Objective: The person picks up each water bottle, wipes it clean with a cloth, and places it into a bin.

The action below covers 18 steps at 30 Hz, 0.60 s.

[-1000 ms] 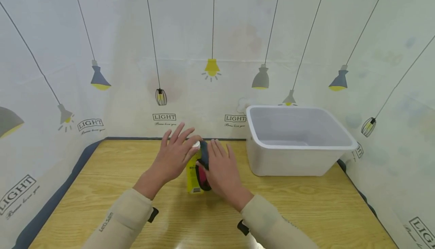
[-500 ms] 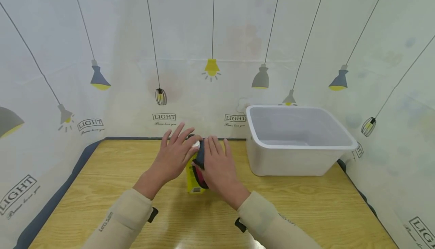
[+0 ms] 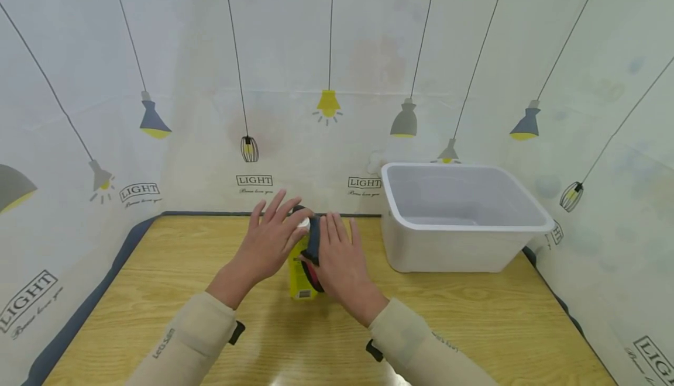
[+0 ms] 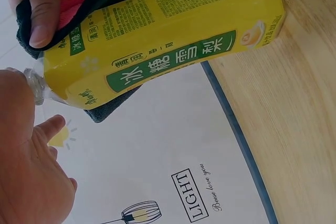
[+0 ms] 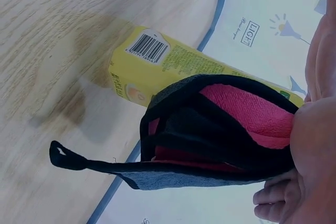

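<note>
— Where the yellow bottle (image 3: pixel 299 274) stands upright on the wooden table (image 3: pixel 158 292), near the middle and toward the back wall, we have both hands on it, don't we?

— We do. Our left hand (image 3: pixel 265 244) steadies its white cap (image 3: pixel 303 223) from above; the fingers lie straight and spread, curled round nothing, with only the palm and thumb side resting on the top.

— And the cloth?

— Our right hand (image 3: pixel 339 263) presses a dark cloth with a pink inner face (image 5: pixel 220 135) flat against the bottle's right side. The fingers lie along the cloth, and the thumb folds over its edge in the left wrist view, so that hand holds it. A small loop (image 5: pixel 65 157) hangs from one corner.

— What lies around us?

— Just to the right, well apart from the bottle, sits a white plastic bin (image 3: pixel 411 251). Behind everything hangs a pale backdrop printed with lamps (image 3: pixel 326 105).
</note>
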Each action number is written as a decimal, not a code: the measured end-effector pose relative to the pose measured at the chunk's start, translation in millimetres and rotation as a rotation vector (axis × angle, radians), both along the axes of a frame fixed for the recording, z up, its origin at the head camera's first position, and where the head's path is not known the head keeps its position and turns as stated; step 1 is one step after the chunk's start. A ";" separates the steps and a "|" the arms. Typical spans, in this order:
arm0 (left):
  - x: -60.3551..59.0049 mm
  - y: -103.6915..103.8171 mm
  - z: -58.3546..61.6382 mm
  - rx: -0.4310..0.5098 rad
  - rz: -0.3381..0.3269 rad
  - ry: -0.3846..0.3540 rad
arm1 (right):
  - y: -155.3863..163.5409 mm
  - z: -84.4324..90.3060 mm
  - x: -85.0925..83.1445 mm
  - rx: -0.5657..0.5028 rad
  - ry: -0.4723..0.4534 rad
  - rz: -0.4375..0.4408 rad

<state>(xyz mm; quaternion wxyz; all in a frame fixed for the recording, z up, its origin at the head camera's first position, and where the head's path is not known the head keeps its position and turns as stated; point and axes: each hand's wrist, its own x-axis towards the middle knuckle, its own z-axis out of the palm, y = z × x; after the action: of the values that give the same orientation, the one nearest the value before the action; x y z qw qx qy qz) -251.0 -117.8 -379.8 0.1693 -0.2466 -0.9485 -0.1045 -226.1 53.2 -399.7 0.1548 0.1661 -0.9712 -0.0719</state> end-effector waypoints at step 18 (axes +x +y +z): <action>-1.3 -0.4 -1.0 0.011 -0.006 -0.007 | 4.7 -22.3 0.3 0.008 -0.098 -0.046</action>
<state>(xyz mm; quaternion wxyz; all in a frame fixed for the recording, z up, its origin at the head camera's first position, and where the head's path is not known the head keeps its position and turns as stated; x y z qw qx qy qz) -252.4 -118.2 -380.9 0.1668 -0.2481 -0.9478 -0.1112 -225.9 57.9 -422.0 0.1049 0.1478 -0.9809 -0.0708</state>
